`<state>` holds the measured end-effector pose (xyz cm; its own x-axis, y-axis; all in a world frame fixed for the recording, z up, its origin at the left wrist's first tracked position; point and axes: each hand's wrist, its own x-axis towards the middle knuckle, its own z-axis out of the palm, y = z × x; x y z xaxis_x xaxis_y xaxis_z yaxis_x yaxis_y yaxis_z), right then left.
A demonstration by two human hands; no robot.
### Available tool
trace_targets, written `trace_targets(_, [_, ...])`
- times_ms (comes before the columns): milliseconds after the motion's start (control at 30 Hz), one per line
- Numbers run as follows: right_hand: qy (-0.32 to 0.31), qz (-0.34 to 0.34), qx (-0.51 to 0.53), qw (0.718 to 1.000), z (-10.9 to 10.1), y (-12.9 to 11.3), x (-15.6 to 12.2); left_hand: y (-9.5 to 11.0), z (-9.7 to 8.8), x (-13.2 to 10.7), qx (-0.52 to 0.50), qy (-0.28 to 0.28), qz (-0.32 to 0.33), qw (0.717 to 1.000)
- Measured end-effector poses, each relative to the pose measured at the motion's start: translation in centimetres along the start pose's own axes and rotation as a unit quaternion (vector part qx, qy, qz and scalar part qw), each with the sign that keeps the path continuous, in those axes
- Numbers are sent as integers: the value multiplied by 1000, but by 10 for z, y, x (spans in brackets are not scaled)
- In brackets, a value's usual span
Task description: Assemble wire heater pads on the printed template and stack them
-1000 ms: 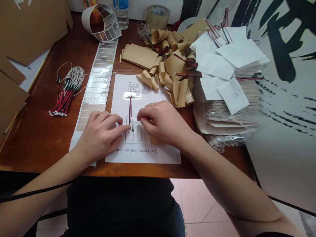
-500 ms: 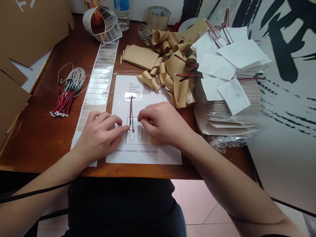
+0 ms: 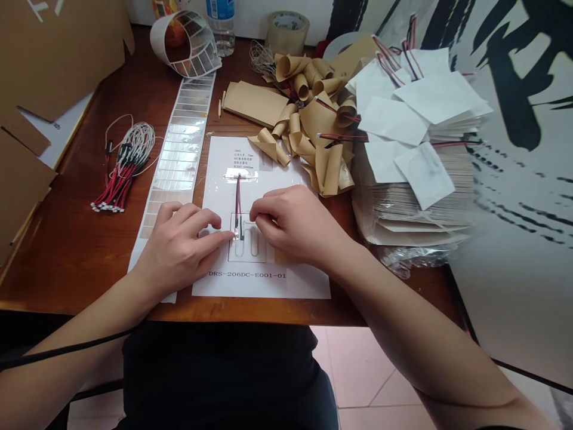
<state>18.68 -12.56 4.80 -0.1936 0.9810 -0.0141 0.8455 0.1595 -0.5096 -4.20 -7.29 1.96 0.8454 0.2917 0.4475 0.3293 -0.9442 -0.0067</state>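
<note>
A white sheet (image 3: 215,203) printed with a rectangle and a looping line lies before me. Two short leads, a black and red wire pair (image 3: 238,203), run down it, with clear tape (image 3: 246,175) across their upper end. My left hand (image 3: 181,242) rests at the sheet's left side, index finger stretched out and its tip touching a small shiny clear piece (image 3: 234,234) beside the lower wire ends. Just right of the wires, my right hand (image 3: 290,221) is closed in a pinch over the printed rectangle. Whatever sits between its fingertips is too small or hidden to make out.
A strip of clear labels (image 3: 179,143) runs along the left to its roll (image 3: 192,48). Bundled wires with connectors (image 3: 129,161) lie farther left, near a cardboard box (image 3: 58,60). Curled brown paper pieces (image 3: 308,131) and a stack of white sheets (image 3: 416,203) occupy the right.
My left index fingertip has drawn back very slightly to the left. The right hand and the wires look unmoved.
</note>
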Motion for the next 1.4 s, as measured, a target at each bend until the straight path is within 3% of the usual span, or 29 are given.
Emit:
trace_targets(567, [0,-6,4,1000,3,1,0,2,1,2,30,-5,-9,1000])
trace_targets(833, [28,-19,17,999,3,0,0,4,0,3,0,11,13,1000])
trace_targets(1400, [17,-11,11,1000,4,0,0,3,3,2,-7,0,18,1000])
